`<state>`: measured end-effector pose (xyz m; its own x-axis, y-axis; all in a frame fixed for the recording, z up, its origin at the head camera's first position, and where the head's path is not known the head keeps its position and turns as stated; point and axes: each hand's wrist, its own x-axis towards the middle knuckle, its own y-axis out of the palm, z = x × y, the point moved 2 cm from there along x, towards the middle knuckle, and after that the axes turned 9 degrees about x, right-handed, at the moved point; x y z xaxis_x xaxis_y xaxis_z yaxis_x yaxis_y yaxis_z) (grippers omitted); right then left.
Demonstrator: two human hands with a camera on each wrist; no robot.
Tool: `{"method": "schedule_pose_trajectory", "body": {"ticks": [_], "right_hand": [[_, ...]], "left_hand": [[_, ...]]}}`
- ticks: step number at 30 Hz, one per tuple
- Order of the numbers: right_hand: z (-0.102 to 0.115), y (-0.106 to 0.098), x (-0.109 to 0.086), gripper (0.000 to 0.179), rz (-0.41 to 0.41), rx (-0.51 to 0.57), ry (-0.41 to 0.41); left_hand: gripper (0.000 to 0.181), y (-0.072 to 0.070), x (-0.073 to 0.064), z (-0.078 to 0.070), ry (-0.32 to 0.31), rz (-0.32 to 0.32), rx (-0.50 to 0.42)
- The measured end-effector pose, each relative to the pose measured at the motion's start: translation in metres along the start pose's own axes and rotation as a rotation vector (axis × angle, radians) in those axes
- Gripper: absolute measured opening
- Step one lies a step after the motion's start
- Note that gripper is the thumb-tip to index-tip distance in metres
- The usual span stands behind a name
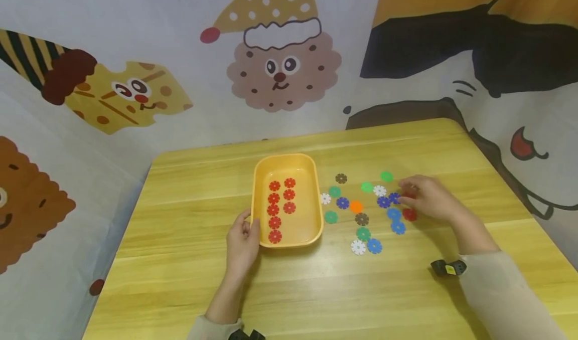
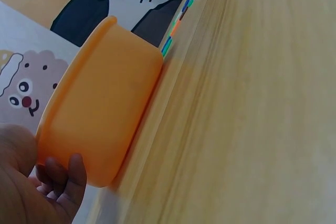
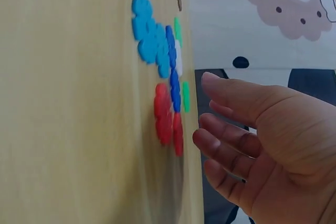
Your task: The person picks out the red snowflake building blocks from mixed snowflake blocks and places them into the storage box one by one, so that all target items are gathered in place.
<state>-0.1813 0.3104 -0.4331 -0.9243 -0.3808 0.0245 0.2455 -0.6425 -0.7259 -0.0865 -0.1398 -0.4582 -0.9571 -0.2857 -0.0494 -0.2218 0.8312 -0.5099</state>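
Note:
My left hand (image 1: 242,244) grips the near left side of a yellow-orange plastic tray (image 1: 316,229), thumb at the rim and fingers against the outer wall (image 2: 100,108). Inside it lie several red notched plastic discs (image 1: 273,210) in two columns. Over the right side of the scattered discs hovers my right hand (image 1: 429,197), its fingers loosely bent with nothing visible between them. Below it a red disc (image 1: 409,214) lies on the table. The right wrist view shows a second red disc (image 3: 178,135) beside the first, both apart from the fingertips.
Loose discs in blue (image 1: 374,245), green (image 1: 331,217), white (image 1: 358,247), brown (image 1: 341,178) and orange (image 1: 356,207) lie right of the tray on the wooden table (image 1: 316,295). A cartoon-printed cloth (image 1: 194,119) hangs behind the table.

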Motion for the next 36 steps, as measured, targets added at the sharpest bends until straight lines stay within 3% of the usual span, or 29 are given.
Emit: {"method": "schedule_pose_trajectory", "body": {"ticks": [18, 30, 36], "right_hand": [[-0.020, -0.003, -0.005, 0.033, 0.000, -0.014, 0.032], [-0.030, -0.005, -0.002, 0.037, 0.046, -0.005, 0.123], [-0.035, -0.004, -0.004, 0.037, 0.029, 0.026, 0.136]], "left_hand": [[0.040, 0.001, 0.000, 0.000, 0.007, -0.005, -0.010], [0.039, 0.002, 0.001, 0.002, 0.010, 0.000, -0.018], [0.037, 0.001, 0.001, 0.002, 0.033, 0.003, -0.039]]}}
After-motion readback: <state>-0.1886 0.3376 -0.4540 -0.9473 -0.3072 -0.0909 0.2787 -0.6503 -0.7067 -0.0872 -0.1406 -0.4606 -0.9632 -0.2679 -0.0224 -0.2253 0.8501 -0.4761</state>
